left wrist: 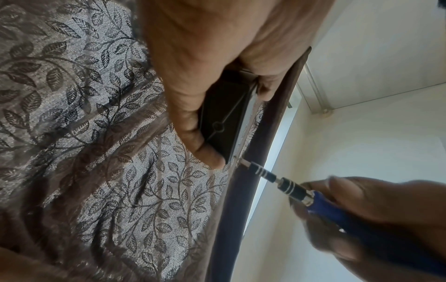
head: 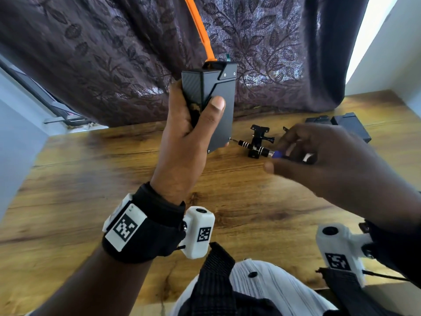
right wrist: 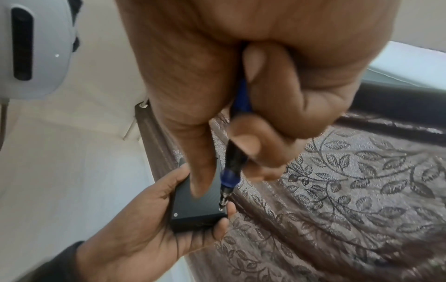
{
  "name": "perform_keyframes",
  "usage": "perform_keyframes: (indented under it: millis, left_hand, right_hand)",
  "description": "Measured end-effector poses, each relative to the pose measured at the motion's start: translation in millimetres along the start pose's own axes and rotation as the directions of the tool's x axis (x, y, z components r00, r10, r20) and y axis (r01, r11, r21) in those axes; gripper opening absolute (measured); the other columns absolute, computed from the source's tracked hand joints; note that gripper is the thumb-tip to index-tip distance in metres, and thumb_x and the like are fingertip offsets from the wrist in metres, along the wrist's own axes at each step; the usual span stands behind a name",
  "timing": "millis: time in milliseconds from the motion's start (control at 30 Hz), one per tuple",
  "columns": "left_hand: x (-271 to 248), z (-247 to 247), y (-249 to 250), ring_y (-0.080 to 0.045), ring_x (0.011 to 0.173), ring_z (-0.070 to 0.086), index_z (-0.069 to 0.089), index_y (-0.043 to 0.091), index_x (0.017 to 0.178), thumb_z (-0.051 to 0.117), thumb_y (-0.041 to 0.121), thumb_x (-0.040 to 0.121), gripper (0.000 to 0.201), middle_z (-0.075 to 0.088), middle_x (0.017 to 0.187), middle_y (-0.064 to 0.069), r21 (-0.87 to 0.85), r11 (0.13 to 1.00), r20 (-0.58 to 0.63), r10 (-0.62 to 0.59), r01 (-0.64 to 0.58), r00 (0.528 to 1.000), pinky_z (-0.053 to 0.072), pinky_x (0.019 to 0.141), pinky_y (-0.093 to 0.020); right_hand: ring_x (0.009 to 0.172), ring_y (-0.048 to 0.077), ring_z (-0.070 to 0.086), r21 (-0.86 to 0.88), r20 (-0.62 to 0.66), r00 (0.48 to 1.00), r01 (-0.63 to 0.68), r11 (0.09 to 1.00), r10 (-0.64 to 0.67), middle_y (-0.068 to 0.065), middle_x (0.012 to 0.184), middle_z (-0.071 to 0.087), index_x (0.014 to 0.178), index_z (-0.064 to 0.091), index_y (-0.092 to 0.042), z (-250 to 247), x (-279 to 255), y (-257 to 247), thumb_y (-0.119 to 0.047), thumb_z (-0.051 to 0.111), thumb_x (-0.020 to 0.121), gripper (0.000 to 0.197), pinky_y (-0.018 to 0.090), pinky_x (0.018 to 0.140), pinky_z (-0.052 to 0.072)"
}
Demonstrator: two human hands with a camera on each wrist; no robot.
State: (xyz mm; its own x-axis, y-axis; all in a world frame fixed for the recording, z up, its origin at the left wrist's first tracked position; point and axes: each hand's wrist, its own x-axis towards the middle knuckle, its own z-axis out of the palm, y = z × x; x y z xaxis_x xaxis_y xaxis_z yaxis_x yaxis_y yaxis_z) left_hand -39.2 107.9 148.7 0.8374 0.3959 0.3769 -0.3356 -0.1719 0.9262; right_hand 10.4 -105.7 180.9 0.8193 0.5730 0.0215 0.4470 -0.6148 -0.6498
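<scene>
Curtain (head: 102, 53) cloth, dark and leaf-patterned, hangs across the far side of the room, with a white wall (head: 387, 42) to its right. A wooden table (head: 79, 179) runs under the hem, and its widest open stretch lies left and near. Above the table's middle, the left hand (head: 184, 137) wraps fingers and thumb round an upright black box (head: 219, 110) with an orange strap (head: 198, 26) rising from its top. The right hand (head: 323, 160) pinches a blue-handled screwdriver (head: 252, 148), whose tip sits at the box's lower right corner screw. A small black mount (head: 258, 135) and dark cases (head: 348, 126) lie far right.
</scene>
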Motion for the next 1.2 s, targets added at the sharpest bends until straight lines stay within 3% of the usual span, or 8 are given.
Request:
perform_keyframes:
  millis: [67,267,467,633,833,1000,1100,1200]
  left_hand:
    - [-1,0,0,-0.026,0.114,0.062,0.049,0.018,0.131,0.058,0.033,0.099,0.037,0.064,0.122,-0.002,-0.006,1.0,-0.003,-0.015,0.015,1.0,0.058,0.09,-0.058]
    - [-2,1,0,-0.041,0.116,0.061,0.046,0.016,0.135,0.059,0.033,0.099,0.042,0.064,0.121,0.002,-0.023,1.0,0.006,-0.02,0.02,1.0,0.055,0.082,-0.072]
    - [-2,0,-1,-0.031,0.12,0.062,0.045,0.016,0.138,0.058,0.033,0.099,0.044,0.064,0.125,0.002,-0.005,0.999,-0.003,-0.032,0.032,0.999,0.055,0.089,-0.068]
    - [-3,3,-1,-0.038,0.119,0.061,0.047,0.022,0.133,0.059,0.034,0.099,0.038,0.064,0.125,-0.002,-0.006,1.0,-0.022,-0.013,0.013,1.0,0.054,0.089,-0.07]
    - [-2,1,1,-0.033,0.119,0.062,0.047,0.027,0.131,0.059,0.035,0.098,0.036,0.063,0.125,0.0,0.009,1.0,-0.021,-0.009,0.009,1.0,0.056,0.085,-0.069]
    - [-6,4,1,-0.027,0.107,0.066,0.045,0.021,0.132,0.056,0.025,0.102,0.032,0.062,0.121,-0.001,-0.03,0.999,-0.016,-0.014,0.014,1.0,0.062,0.069,-0.062]
    - [-5,4,1,-0.032,0.109,0.064,0.045,0.016,0.133,0.056,0.027,0.101,0.036,0.062,0.121,-0.002,-0.02,1.0,-0.021,0.005,-0.005,1.0,0.061,0.079,-0.063]
    - [-4,4,2,-0.018,0.111,0.062,0.047,0.02,0.13,0.057,0.031,0.099,0.035,0.063,0.121,0.003,0.007,1.0,-0.031,0.013,-0.012,0.999,0.058,0.093,-0.057]
  right_hand:
    - [0.071,-0.002,0.058,-0.083,-0.047,0.999,0.008,0.997,-0.012,-0.017,0.07,0.063,0.076,0.063,-0.035,0,-1,0,-0.06,0.075,0.068,0.029,0.023,0.057,0.044]
    - [0.042,0.007,0.054,0.058,-0.056,0.998,-0.025,0.998,0.028,-0.005,0.052,0.063,0.065,0.071,-0.025,4,0,2,-0.055,0.058,0.086,0.039,0.036,0.056,0.051]
    - [0.073,-0.004,0.058,-0.076,-0.096,0.995,0.013,0.997,-0.02,-0.018,0.069,0.064,0.077,0.064,-0.035,4,-2,0,-0.059,0.075,0.069,0.027,0.019,0.057,0.041]
    - [0.041,0.01,0.055,0.046,-0.06,0.998,-0.009,0.999,0.012,-0.005,0.052,0.062,0.067,0.07,-0.025,8,-1,5,-0.051,0.06,0.089,0.036,0.037,0.053,0.054]
    - [0.066,0.0,0.058,-0.025,-0.105,0.994,-0.005,1.0,0.002,-0.017,0.073,0.065,0.08,0.062,-0.032,10,-2,3,-0.061,0.074,0.068,0.034,0.024,0.062,0.045]
    - [0.045,0.01,0.058,0.003,-0.105,0.995,0.004,1.0,-0.004,-0.006,0.05,0.062,0.062,0.064,-0.026,8,-2,4,-0.055,0.057,0.088,0.04,0.038,0.057,0.051]
    - [0.044,0.011,0.058,0.022,-0.075,0.997,0.005,1.0,-0.004,-0.003,0.052,0.062,0.066,0.065,-0.025,9,-3,5,-0.057,0.05,0.09,0.043,0.04,0.056,0.053]
    - [0.062,0.002,0.058,-0.047,-0.07,0.997,0.021,0.999,-0.024,-0.013,0.069,0.064,0.076,0.059,-0.031,12,-5,4,-0.067,0.066,0.072,0.036,0.031,0.059,0.048]
